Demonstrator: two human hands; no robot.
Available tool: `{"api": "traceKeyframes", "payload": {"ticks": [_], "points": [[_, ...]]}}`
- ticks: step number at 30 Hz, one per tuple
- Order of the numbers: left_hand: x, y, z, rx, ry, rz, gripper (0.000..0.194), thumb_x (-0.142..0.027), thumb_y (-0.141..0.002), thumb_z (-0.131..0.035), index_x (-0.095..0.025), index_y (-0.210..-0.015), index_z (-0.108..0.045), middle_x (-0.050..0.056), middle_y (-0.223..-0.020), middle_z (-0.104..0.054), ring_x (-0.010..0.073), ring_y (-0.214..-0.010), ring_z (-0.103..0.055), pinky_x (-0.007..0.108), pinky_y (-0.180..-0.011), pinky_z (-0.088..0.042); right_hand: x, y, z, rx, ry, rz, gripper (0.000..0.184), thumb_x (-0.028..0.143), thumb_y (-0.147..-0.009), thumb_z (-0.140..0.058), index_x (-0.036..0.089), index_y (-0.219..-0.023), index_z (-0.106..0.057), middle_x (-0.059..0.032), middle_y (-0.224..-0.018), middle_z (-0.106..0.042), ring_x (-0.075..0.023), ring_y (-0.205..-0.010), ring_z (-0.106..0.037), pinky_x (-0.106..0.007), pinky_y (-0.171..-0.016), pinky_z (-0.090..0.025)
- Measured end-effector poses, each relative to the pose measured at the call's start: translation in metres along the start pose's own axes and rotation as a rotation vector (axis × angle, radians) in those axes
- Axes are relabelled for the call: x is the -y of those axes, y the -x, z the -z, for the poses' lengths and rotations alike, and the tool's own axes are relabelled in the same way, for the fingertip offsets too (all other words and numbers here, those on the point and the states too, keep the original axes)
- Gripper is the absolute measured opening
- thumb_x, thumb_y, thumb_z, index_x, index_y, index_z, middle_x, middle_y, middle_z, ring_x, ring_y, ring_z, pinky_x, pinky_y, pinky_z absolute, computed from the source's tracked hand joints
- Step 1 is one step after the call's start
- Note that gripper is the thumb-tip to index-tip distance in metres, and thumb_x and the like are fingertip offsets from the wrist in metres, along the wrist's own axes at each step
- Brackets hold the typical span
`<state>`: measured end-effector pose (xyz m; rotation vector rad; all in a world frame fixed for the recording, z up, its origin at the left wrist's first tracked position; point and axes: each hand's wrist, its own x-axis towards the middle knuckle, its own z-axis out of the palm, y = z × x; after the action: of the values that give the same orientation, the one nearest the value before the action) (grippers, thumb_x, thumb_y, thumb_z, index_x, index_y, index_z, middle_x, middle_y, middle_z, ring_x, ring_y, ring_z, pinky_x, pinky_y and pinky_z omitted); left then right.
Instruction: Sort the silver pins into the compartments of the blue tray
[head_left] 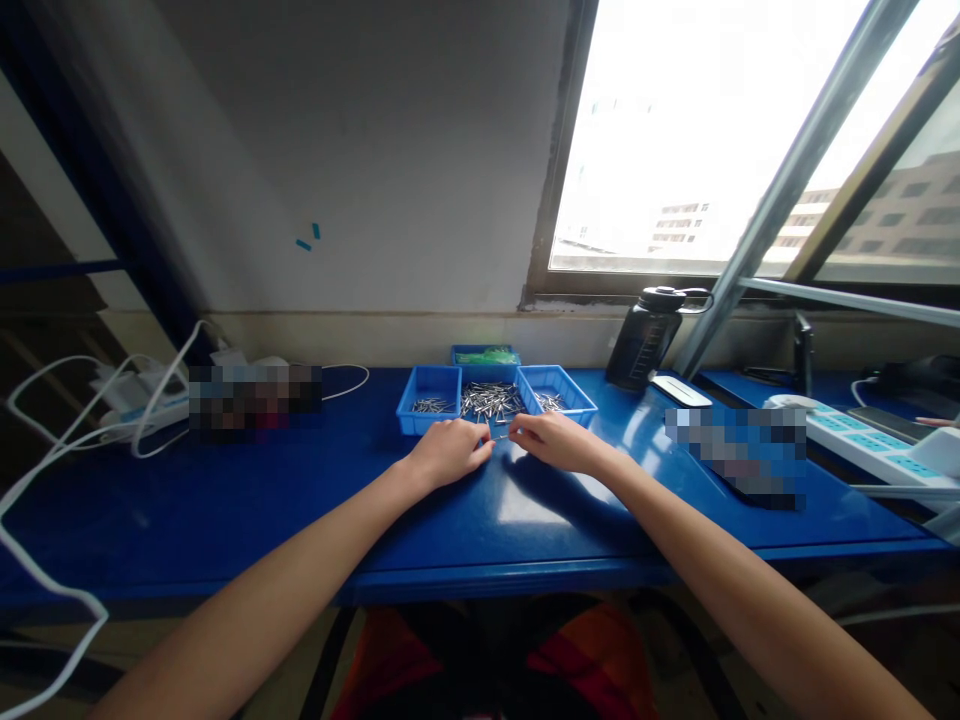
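My left hand (448,452) and my right hand (553,440) rest on the blue table (225,500), fingertips almost meeting just in front of the middle blue tray (491,403). Both hands are closed in a pinch around a small metal piece (501,435) between them. The middle tray holds a heap of small silver metal pins. A left blue tray (429,400) holds a few pins, and a right blue tray (556,393) holds some too.
A small blue box with green contents (486,355) sits behind the trays. A dark water bottle (643,338) stands at the right by the window. White cables and a power strip (127,405) lie left; another power strip (874,445) lies right.
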<state>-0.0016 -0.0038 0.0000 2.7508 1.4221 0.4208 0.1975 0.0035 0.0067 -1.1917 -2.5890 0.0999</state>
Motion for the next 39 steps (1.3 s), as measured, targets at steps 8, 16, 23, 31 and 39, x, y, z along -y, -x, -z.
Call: {"api": "traceKeyframes", "payload": {"ticks": [8, 16, 23, 31, 39], "points": [[0.0026, -0.0003, -0.0015, -0.023, -0.008, -0.024, 0.028, -0.037, -0.083, -0.038, -0.022, -0.084, -0.061, 0.004, -0.073, -0.064, 0.0192, -0.068, -0.059, 0.025, -0.058, -0.039, -0.002, -0.0002, -0.0021, 0.011, -0.002, -0.004, 0.019, 0.027, -0.083, -0.041, 0.019, -0.088, -0.058, 0.0009, -0.058, -0.057, -0.0091, -0.051, -0.048, -0.02, -0.051, -0.027], [0.0018, -0.0008, -0.0007, -0.019, -0.009, -0.017, 0.023, -0.036, -0.081, -0.041, -0.021, -0.082, -0.06, 0.003, -0.076, -0.064, 0.0181, -0.07, -0.059, 0.024, -0.057, -0.038, 0.0003, 0.0, -0.0024, 0.043, -0.009, -0.025, 0.014, 0.025, -0.08, -0.045, 0.018, -0.086, -0.056, 0.0021, -0.057, -0.055, -0.0082, -0.049, -0.045, -0.019, -0.049, -0.025], [0.0018, -0.0016, 0.0007, -0.012, -0.025, -0.006, 0.023, -0.037, -0.081, -0.042, -0.021, -0.08, -0.059, 0.003, -0.076, -0.064, 0.0183, -0.07, -0.059, 0.023, -0.057, -0.038, -0.0003, 0.0002, -0.0033, 0.041, -0.011, -0.022, 0.011, 0.024, -0.079, -0.046, 0.018, -0.086, -0.054, 0.0026, -0.057, -0.056, -0.0081, -0.05, -0.044, -0.019, -0.049, -0.025], [0.0015, -0.0009, 0.0019, -0.01, -0.034, -0.005, 0.027, -0.039, -0.084, -0.039, -0.021, -0.083, -0.058, 0.004, -0.077, -0.064, 0.0197, -0.071, -0.06, 0.025, -0.059, -0.04, 0.0003, 0.0003, -0.0034, 0.035, 0.003, -0.023, 0.013, 0.024, -0.081, -0.044, 0.018, -0.087, -0.054, 0.0023, -0.057, -0.055, -0.0087, -0.05, -0.045, -0.019, -0.049, -0.025], [-0.0002, -0.0006, 0.0015, -0.034, -0.069, 0.005, 0.033, -0.039, -0.087, -0.03, -0.02, -0.086, -0.056, 0.005, -0.078, -0.065, 0.0222, -0.075, -0.061, 0.027, -0.061, -0.042, 0.0001, 0.0001, -0.0015, 0.046, 0.018, -0.021, 0.022, 0.027, -0.087, -0.035, 0.018, -0.09, -0.056, -0.0015, -0.061, -0.058, -0.0109, -0.053, -0.05, -0.02, -0.051, -0.027]]}}
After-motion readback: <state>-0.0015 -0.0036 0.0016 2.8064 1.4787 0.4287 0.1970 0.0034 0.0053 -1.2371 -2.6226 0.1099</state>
